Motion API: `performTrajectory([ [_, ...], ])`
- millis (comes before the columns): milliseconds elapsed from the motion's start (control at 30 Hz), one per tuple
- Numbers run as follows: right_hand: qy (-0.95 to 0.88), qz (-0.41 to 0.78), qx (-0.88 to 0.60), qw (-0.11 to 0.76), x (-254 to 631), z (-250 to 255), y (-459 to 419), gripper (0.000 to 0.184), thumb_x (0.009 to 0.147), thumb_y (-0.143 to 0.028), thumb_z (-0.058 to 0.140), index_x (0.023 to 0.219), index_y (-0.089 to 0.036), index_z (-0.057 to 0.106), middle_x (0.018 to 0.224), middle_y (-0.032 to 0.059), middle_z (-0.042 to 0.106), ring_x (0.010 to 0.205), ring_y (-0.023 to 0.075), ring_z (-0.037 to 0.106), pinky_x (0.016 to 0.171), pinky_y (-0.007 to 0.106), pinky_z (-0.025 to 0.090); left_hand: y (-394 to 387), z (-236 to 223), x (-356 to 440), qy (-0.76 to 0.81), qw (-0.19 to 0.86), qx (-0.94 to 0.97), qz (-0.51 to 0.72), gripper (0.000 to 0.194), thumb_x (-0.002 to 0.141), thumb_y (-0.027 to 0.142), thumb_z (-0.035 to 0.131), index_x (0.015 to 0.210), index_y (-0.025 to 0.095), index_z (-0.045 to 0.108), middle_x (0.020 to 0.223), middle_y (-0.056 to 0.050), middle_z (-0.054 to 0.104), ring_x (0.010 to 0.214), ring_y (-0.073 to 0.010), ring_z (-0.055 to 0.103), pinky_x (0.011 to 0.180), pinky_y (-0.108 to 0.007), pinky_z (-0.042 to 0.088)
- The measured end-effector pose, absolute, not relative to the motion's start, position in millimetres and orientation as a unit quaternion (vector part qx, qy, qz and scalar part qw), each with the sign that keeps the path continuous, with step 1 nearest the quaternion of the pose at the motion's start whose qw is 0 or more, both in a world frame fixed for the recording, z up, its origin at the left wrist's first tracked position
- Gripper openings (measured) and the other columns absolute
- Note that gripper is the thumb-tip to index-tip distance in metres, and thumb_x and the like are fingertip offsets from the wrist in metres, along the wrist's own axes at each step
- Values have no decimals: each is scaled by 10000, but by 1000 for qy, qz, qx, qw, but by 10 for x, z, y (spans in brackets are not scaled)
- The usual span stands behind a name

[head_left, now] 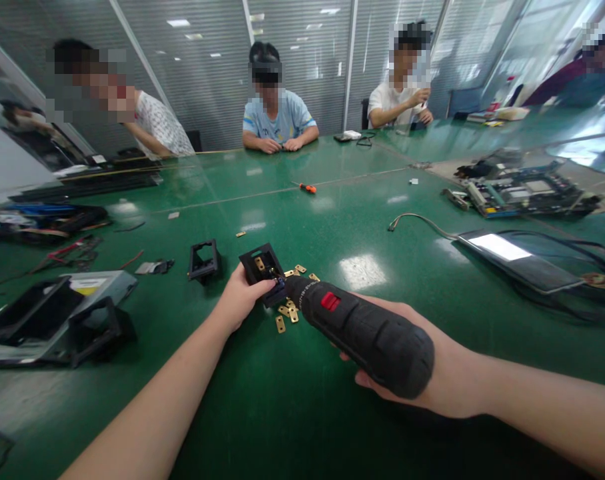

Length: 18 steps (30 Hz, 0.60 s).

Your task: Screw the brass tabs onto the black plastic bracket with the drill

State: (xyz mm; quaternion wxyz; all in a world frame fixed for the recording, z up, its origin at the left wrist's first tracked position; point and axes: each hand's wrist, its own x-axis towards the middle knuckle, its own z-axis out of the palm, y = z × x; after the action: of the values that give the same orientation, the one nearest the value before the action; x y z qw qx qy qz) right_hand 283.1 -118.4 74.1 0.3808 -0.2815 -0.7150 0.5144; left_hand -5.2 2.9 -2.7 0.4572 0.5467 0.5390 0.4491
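My left hand (242,293) is closed on a black plastic housing (248,261), tilted above the green table. A brass-coloured plate shows inside the housing, and my thumb presses near its lower edge. In my right hand (447,367) is a black cordless drill (367,337) with a red switch on top. Its front end points into the housing; the bit's tip is too small to make out. Several small brass plates (281,325) lie on the table just beside and below the housing.
A second black housing (204,261) stands left of my left hand, with a larger black frame (102,330) nearer. An orange screwdriver (307,189) lies farther off. Circuit boards (522,187) and a flat device with cables (522,260) are at right. Several people sit across the table (352,220).
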Motion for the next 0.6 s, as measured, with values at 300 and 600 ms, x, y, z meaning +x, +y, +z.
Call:
performTrajectory([
  [300, -685, 550, -294, 377, 2808, 794, -1180, 672, 777, -86, 799, 1409, -215, 612, 977, 15, 717, 893, 176, 726, 828, 259, 631, 50, -62, -76, 531, 464, 546, 452, 608, 645, 328, 896, 1184, 169, 665, 1187, -114, 764, 1112, -328, 711, 1069, -561, 513],
  [600, -697, 536, -305, 365, 2810, 786, -1199, 680, 795, -138, 793, 1439, -233, 594, 1020, 37, 743, 888, 200, 721, 770, 272, 633, 46, -59, -72, 534, 462, 545, 452, 612, 649, 326, 889, 1193, 170, 654, 1189, -113, 764, 1122, -328, 710, 1086, -559, 503],
])
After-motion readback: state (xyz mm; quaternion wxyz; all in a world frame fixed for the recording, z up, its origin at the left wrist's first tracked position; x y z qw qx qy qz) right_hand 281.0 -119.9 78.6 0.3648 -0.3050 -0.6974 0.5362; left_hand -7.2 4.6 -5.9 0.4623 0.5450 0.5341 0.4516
